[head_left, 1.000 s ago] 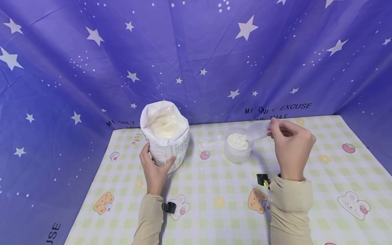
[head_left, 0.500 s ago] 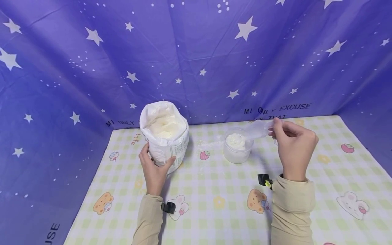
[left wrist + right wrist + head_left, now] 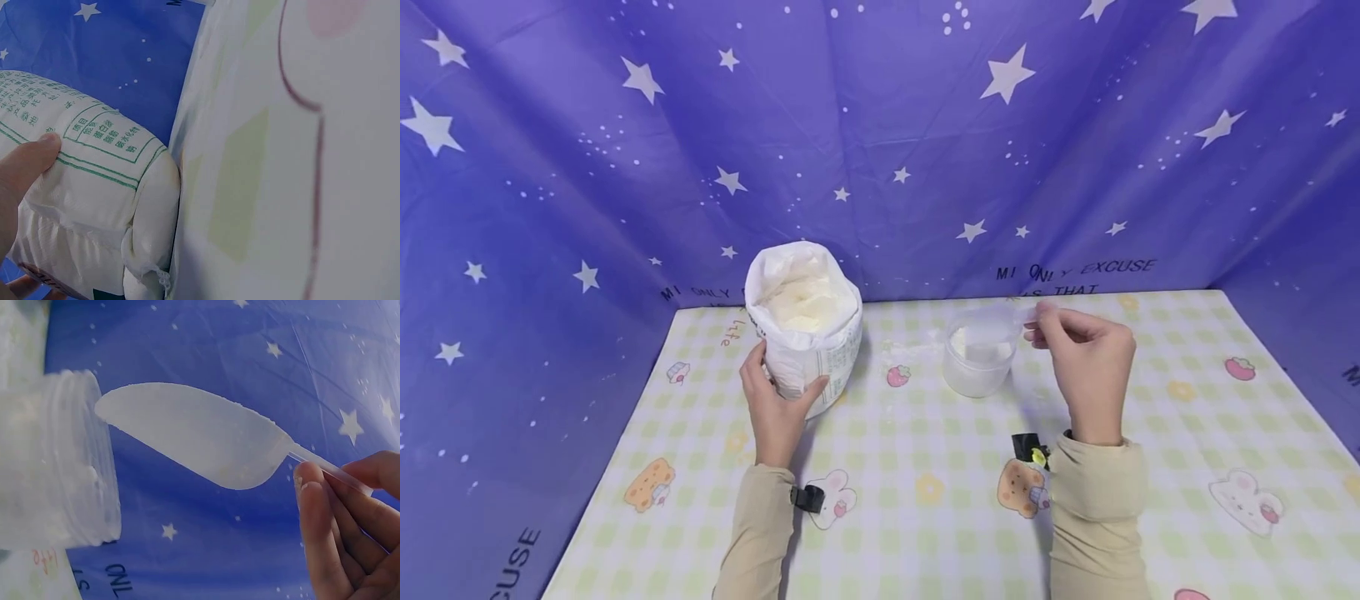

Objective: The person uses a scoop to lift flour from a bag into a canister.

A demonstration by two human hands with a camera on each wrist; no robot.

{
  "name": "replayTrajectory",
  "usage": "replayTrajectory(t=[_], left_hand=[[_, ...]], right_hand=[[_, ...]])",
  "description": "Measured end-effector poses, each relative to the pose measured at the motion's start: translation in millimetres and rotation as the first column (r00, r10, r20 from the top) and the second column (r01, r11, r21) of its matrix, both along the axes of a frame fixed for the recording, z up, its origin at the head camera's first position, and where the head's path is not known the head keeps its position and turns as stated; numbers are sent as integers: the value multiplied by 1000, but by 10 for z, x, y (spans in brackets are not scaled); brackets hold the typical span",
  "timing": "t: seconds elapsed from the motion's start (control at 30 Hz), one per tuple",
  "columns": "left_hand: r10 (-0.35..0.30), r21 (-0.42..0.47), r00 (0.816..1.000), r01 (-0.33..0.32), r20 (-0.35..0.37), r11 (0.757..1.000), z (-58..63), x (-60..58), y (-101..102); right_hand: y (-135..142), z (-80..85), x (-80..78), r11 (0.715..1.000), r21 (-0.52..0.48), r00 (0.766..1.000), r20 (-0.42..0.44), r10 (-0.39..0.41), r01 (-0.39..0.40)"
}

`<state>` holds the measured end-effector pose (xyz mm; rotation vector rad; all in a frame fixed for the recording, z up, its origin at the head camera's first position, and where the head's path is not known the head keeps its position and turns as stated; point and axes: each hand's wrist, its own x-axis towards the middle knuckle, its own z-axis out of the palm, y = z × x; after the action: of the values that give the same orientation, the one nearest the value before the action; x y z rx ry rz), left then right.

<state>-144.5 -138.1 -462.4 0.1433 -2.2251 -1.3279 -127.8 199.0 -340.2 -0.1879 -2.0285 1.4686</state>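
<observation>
My left hand (image 3: 778, 417) grips the side of a white bag (image 3: 808, 371) standing open on the table, with pale, flour-like powder (image 3: 805, 304) inside. In the left wrist view, green printing and a folded bottom seam show on the bag (image 3: 100, 156). My right hand (image 3: 1093, 367) pinches the thin handle of a translucent plastic scoop (image 3: 194, 434). Its bowl hangs over the mouth of a clear round jar (image 3: 977, 379) holding white powder. From the right wrist view, the scoop's tip lies at the rim of the jar (image 3: 69, 462). The scoop partly hides the powder.
A checked tablecloth (image 3: 887, 517) with cartoon prints covers the table. Some white powder (image 3: 917, 350) is spilled between bag and jar. A purple-blue star-patterned curtain (image 3: 880, 125) stands along the back and sides. Black cameras (image 3: 808, 498) are strapped at both wrists.
My right hand has moved left, bringing the scoop farther over the jar's mouth and tilting it. My left hand keeps its hold on the bag. The head view has shifted slightly.
</observation>
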Motion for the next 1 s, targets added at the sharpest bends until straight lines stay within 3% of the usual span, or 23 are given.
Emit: replayTrajectory(t=[0.33,0.53,0.67,0.87,1.0], left_hand=[[4,-50,998,-1,58,999,34,20,40],[21,5,996,-21,87,1000,33,110,33],[40,24,997,-42,63,999,52,173,27],[90,-26,996,-91,-20,996,126,272,29],[88,-38,993,-91,-75,995,172,331,60]], right_hand=[[-87,5,37,993,36,993,58,107,-109],[-140,-10,48,986,74,986,74,147,-153],[-170,-21,56,983,60,984,55,171,-174],[-229,-93,57,976,54,977,40,209,-211],[-289,-151,74,971,24,970,51,238,-239]])
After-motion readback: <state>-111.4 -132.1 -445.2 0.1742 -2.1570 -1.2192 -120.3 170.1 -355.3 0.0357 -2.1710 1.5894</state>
